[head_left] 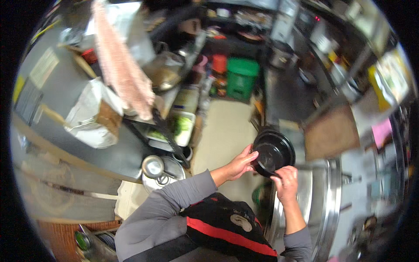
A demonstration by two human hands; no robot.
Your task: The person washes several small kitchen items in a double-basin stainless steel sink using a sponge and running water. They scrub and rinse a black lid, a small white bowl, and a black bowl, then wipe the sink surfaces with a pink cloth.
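A round black bowl (274, 154), glossy inside, is held between my two hands at the front edge of the counter on the right. My left hand (239, 164) grips its left rim, with the thumb over the edge. Around the near rim close the fingers of my right hand (286, 183). The bowl is tilted so that its inside faces me, and I see nothing in it. Its underside is hidden. Below and to the right of it is a stainless-steel sink (302, 193).
A brown board (331, 132) lies on the right counter. Far ahead on the floor stands a green lidded bin (242, 78). At left hang a pink cloth (122, 62) and a white bag (95, 114); a tray of chopped greens (183, 127) and metal lids (153, 166) sit nearby.
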